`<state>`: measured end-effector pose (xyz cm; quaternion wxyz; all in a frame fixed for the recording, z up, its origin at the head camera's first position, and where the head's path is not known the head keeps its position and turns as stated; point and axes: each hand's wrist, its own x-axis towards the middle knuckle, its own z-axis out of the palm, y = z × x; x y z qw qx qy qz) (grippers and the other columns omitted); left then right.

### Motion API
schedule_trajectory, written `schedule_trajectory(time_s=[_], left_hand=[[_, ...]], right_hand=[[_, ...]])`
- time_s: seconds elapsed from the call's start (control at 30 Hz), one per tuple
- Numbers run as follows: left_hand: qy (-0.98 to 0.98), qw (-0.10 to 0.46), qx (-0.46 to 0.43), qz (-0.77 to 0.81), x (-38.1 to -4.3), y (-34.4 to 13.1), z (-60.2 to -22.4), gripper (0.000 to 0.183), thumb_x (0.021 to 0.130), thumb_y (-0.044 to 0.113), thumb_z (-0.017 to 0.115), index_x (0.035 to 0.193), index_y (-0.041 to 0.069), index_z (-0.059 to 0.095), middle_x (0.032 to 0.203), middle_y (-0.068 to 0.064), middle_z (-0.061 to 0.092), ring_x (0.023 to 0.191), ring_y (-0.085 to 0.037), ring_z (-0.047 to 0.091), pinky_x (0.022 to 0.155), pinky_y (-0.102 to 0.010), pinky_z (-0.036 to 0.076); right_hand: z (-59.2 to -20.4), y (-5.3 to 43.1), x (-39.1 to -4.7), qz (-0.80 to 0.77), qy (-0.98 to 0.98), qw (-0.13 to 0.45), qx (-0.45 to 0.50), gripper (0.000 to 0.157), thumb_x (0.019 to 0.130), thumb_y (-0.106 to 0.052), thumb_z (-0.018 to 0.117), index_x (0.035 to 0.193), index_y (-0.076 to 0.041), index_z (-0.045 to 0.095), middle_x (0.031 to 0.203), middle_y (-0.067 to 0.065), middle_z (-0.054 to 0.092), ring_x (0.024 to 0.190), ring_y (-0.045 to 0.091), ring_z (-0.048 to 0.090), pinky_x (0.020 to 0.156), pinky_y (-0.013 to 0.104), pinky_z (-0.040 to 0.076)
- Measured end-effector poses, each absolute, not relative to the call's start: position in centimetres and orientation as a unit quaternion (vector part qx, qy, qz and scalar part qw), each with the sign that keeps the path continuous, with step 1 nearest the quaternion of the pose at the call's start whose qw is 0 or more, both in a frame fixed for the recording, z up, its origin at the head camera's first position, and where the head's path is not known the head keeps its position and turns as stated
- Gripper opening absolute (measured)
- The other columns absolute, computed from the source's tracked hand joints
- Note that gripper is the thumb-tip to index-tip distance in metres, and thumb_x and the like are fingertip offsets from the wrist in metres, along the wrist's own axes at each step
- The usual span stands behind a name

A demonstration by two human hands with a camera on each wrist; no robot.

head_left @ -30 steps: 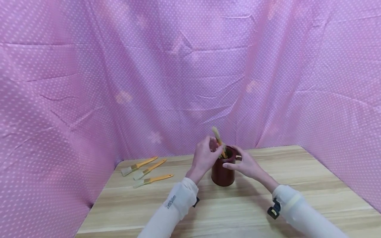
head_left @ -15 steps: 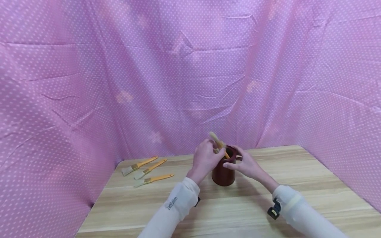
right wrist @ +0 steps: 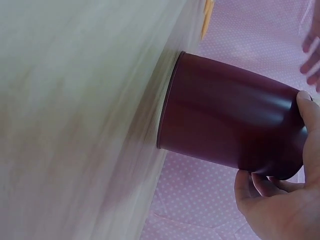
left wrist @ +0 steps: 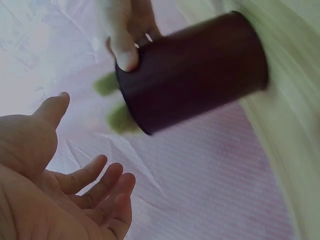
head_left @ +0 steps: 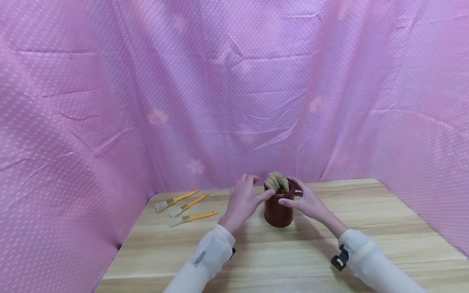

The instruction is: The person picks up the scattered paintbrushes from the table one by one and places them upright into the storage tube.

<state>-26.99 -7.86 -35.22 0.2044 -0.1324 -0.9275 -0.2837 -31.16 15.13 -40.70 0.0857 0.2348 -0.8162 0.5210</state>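
Note:
A dark red mug (head_left: 278, 213) stands upright on the wooden table, its handle to the right. Bristle ends of several paintbrushes (head_left: 276, 180) poke out above its rim. My right hand (head_left: 310, 204) holds the mug near the top; in the right wrist view the thumb lies on the mug (right wrist: 225, 112) at one side and curled fingers at the other. Beside the mug on the left is my left hand (head_left: 242, 202), fingers spread and holding nothing. The left wrist view shows that hand (left wrist: 55, 175) apart from the mug (left wrist: 195, 75).
Three flat paintbrushes with orange handles lie on the table's left part: a rear brush (head_left: 176, 200), a middle brush (head_left: 189, 204) and a front brush (head_left: 194, 217). Pink dotted cloth (head_left: 234, 101) hangs behind and around the wooden table (head_left: 256, 260).
The paintbrush my left hand held has gone down into the mug, bristles up. My left hand has let go and moved left. My right hand stays on the mug; the head view shifted slightly.

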Motion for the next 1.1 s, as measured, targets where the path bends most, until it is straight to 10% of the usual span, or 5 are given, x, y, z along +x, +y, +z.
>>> schedule_trajectory(time_s=[1.1], left_hand=[[-0.977,0.082,-0.019,-0.195,-31.8,-27.1,-43.2,0.025,0.095,0.027,0.075,0.105,0.005,0.074,0.103,-0.007,0.071,0.093,-0.027,0.066,0.082,-0.049,0.054]], right_hand=[[-41.4,15.3,-31.7,0.541,-0.801,0.079,0.243,0.085,0.085,-0.021,0.086,0.152,0.000,0.037,0.144,0.028,0.049,0.122,0.050,0.054,0.099,0.058,0.048]])
